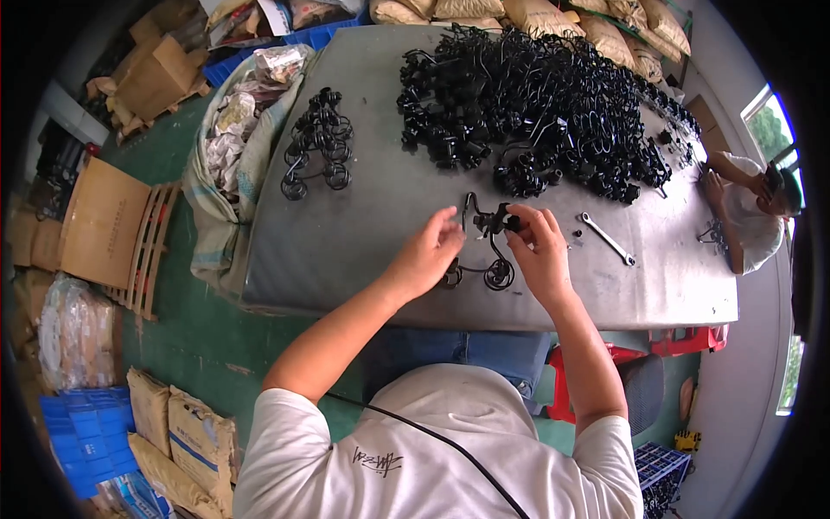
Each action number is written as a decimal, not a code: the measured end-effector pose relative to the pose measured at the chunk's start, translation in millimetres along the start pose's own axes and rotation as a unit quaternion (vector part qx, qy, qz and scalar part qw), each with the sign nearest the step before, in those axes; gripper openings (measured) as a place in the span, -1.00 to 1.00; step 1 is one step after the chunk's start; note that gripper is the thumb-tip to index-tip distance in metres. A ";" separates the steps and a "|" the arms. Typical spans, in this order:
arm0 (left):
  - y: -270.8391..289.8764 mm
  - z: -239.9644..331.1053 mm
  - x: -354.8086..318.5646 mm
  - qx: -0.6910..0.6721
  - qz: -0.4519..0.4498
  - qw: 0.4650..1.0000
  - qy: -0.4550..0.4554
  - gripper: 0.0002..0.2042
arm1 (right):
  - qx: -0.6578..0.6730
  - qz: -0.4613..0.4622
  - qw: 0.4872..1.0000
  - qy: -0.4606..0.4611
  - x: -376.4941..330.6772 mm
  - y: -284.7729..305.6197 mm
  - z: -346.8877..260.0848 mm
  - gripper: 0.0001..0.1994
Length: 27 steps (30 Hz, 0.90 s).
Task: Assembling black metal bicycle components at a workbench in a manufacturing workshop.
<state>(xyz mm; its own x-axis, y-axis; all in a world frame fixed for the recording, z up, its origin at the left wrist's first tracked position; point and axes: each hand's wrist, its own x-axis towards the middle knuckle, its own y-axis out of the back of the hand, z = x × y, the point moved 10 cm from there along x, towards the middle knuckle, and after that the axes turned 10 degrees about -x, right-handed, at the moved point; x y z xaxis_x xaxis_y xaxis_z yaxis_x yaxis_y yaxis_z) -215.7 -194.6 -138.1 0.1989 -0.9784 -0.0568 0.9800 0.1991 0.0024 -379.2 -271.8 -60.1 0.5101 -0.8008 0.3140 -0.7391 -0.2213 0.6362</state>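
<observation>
Above the near half of the gray worktable (372,156), pinching with the right hand (543,246), thumb and fingertips drawn together on the dark blocky fitting of a black coiled-wire assembly (491,223). Holding the left hand (428,251) just beside the bent wire on the left of the same assembly, fingers loosely curled and slightly parted from the thumb, nothing visibly gripped; impossible to make out whether touching that wire or just short of it. Coiled rings at the assembly's lower end, toward the worktable's near edge; hard to say whether resting on the top or raised.

On the worktable's right part, a combination wrench (608,240) lying aslant, with a small black piece (578,233) near its upper end. On the worktable's left part, a small cluster of similar coiled-wire assemblies (318,143). Across the worktable's far right, a large tangled heap of black wire parts (536,112).

Against the worktable's left side, a woven sack (207,208) full of crumpled wrapping. Past the worktable's far edge, stacked paper sacks (545,17). At the worktable's right end, another person (752,208) with arms toward the top. Below the worktable's near right edge, a red stool (562,381).
</observation>
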 end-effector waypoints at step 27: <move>21.7 37.8 23.7 0.118 -0.050 0.989 -0.071 -0.63 | -0.045 -0.116 0.992 -0.021 15.8 -36.5 -12.6 -0.60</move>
<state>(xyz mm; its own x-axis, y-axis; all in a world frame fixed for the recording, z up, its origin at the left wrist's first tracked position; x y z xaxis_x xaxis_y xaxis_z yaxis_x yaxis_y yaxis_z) -189.5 -215.5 -101.6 0.0837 -0.9939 0.0715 0.9662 0.0985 0.2381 -338.6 -269.4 -69.6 0.6424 -0.7564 0.1233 -0.5599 -0.3533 0.7495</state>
